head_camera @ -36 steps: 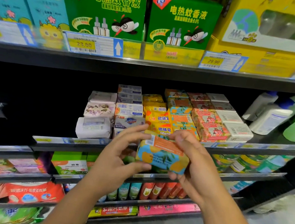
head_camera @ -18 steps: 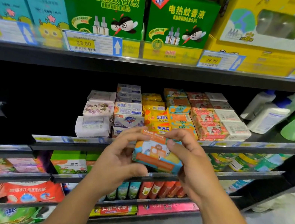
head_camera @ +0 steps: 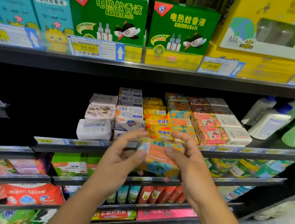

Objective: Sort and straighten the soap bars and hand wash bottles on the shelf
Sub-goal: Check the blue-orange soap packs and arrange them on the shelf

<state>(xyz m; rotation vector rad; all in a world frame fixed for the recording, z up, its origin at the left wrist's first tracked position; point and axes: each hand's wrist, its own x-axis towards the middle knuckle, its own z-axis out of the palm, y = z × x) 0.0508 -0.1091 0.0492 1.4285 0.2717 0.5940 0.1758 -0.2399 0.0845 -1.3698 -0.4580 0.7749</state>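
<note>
Pinched between my left hand and right hand: one orange-blue soap bar.
It is in the air just before the soap stacks on the shelf; hand wash bottles stand further right.

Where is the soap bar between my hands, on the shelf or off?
Off: left hand and right hand hold the soap bar before the shelf.
</note>
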